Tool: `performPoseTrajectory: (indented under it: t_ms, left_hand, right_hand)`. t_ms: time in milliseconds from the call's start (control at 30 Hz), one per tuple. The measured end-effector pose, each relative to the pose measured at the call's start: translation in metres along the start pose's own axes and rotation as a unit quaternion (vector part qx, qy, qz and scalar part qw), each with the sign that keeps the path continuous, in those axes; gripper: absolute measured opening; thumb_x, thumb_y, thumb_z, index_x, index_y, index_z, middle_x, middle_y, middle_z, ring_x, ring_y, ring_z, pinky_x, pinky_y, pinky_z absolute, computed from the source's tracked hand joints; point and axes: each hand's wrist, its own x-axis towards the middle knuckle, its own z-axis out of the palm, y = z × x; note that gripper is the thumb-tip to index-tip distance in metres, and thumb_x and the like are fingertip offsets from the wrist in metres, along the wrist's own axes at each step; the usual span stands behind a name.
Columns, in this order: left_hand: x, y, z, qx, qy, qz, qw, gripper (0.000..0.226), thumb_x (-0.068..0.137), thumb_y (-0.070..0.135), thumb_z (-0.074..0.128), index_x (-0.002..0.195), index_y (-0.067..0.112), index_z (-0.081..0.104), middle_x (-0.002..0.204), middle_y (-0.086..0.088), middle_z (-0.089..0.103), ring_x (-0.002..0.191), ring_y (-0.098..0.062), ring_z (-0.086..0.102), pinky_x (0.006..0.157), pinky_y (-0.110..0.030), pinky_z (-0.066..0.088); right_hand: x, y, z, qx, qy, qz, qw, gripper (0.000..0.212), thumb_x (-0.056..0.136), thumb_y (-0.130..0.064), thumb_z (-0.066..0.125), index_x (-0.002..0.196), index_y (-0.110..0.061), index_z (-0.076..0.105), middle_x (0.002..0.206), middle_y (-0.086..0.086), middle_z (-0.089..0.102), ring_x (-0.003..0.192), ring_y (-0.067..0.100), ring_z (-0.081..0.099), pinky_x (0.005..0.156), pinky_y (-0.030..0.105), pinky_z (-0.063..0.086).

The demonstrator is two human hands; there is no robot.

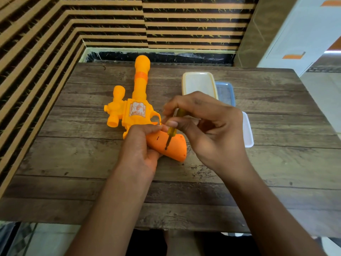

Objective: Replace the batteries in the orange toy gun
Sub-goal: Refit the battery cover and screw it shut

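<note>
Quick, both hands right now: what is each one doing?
Left hand: closed around the orange toy gun at its grip, steadying it.
Right hand: closed on the screwdriver, tip down on the grip.

The toy gun (137, 100) under my fingers (156, 128) is yellow-orange along the barrel and body, with a deeper orange band around the barrel and a deeper orange grip (172, 148). A faded white-and-orange sticker (137, 109) sits on its side. The screwdriver (172, 129) I hold has a translucent yellow handle and a dark metal shaft. The tabletop (258, 163) is weathered grey-brown wood in plank pattern. Beyond my right hand (208, 126) lie a cream-yellow translucent container (198, 83), a translucent blue lid (226, 93) and a white lid (248, 132). The wall (55, 34) carries tan and black stripes.
</note>
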Motion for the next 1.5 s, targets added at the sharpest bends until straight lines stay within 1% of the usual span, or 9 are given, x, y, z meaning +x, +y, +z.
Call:
performPoseTrajectory:
  t_ms: [267,400,533,800,967,1100,1233,1367,1500]
  left_hand:
    - [-0.009,0.001,0.004,0.017,-0.011,0.013,1.0,0.062,0.092,-0.002,0.055,0.035,0.018,0.069,0.064,0.0,0.071,0.072,-0.017,0.066,0.078,-0.039,0.054]
    - [-0.011,0.001,0.006,-0.005,-0.001,0.013,1.0,0.029,0.084,-0.008,0.059,0.066,0.012,0.071,0.083,-0.009,0.07,0.078,-0.023,0.065,0.084,-0.046,0.054]
    - [-0.009,-0.001,0.001,-0.003,-0.007,0.017,1.0,0.044,0.087,-0.002,0.058,0.049,0.015,0.073,0.076,-0.005,0.072,0.075,-0.02,0.068,0.075,-0.04,0.057]
    - [0.003,0.001,0.002,-0.003,0.017,-0.002,1.0,0.029,0.089,-0.006,0.052,0.111,0.005,0.067,0.099,-0.014,0.071,0.093,-0.028,0.068,0.091,-0.047,0.055]
    - [0.006,-0.001,-0.001,-0.021,0.026,0.005,0.999,0.023,0.09,-0.005,0.056,0.098,0.013,0.068,0.07,-0.004,0.075,0.062,-0.016,0.072,0.075,-0.041,0.059]
    - [-0.001,0.0,0.003,-0.026,0.028,0.02,0.999,0.028,0.09,-0.006,0.055,0.107,0.011,0.07,0.11,-0.017,0.078,0.105,-0.035,0.074,0.1,-0.059,0.054]
    - [-0.006,0.0,0.006,-0.031,0.023,0.03,0.999,0.044,0.088,-0.005,0.051,0.128,0.003,0.067,0.124,-0.025,0.072,0.118,-0.043,0.068,0.105,-0.065,0.049]
    - [-0.007,-0.001,0.007,-0.028,0.033,0.044,0.998,0.039,0.086,-0.006,0.053,0.117,0.008,0.072,0.121,-0.022,0.073,0.117,-0.041,0.068,0.104,-0.065,0.049]
    - [-0.006,-0.002,0.005,-0.025,0.011,0.036,0.999,0.049,0.084,-0.009,0.053,0.051,0.018,0.078,0.101,-0.015,0.075,0.103,-0.034,0.069,0.104,-0.061,0.05]
  right_hand:
    - [-0.001,0.003,0.003,-0.048,0.02,-0.007,0.999,0.016,0.088,0.001,0.081,0.102,-0.007,0.079,0.087,0.015,0.068,0.071,0.032,0.066,0.063,0.047,0.051]
    - [-0.001,0.003,0.002,-0.056,0.029,-0.004,0.998,0.016,0.088,-0.003,0.084,0.103,-0.007,0.079,0.084,0.013,0.063,0.062,0.025,0.06,0.059,0.04,0.048]
    - [0.0,0.0,0.001,-0.072,0.012,-0.016,0.997,0.015,0.09,-0.004,0.081,0.104,-0.006,0.079,0.085,0.011,0.065,0.066,0.012,0.055,0.062,0.03,0.048]
    - [0.0,-0.005,-0.005,-0.001,-0.086,0.005,0.996,0.033,0.091,0.022,0.064,0.114,0.0,0.074,0.101,0.01,0.075,0.099,0.024,0.074,0.084,0.044,0.059]
    - [0.001,-0.007,-0.01,-0.01,-0.069,0.033,0.997,0.022,0.094,0.007,0.072,0.11,-0.006,0.077,0.098,0.006,0.077,0.096,0.019,0.076,0.084,0.035,0.061]
    - [0.003,-0.007,-0.006,-0.045,-0.069,0.011,0.997,0.021,0.091,0.006,0.076,0.106,-0.009,0.077,0.087,-0.011,0.068,0.081,0.0,0.066,0.076,0.011,0.045]
    - [0.002,-0.006,0.001,-0.046,-0.059,0.005,0.997,0.024,0.09,0.005,0.078,0.109,-0.009,0.077,0.086,-0.002,0.064,0.078,0.012,0.061,0.07,0.027,0.05]
    - [0.002,-0.005,0.001,-0.066,-0.043,0.008,0.997,0.023,0.089,0.001,0.08,0.108,-0.01,0.077,0.083,0.0,0.062,0.075,0.014,0.059,0.068,0.027,0.048]
    - [0.002,-0.002,0.001,-0.085,-0.003,0.012,0.996,0.025,0.087,-0.012,0.085,0.11,-0.012,0.076,0.081,0.001,0.053,0.071,0.012,0.055,0.064,0.036,0.051]
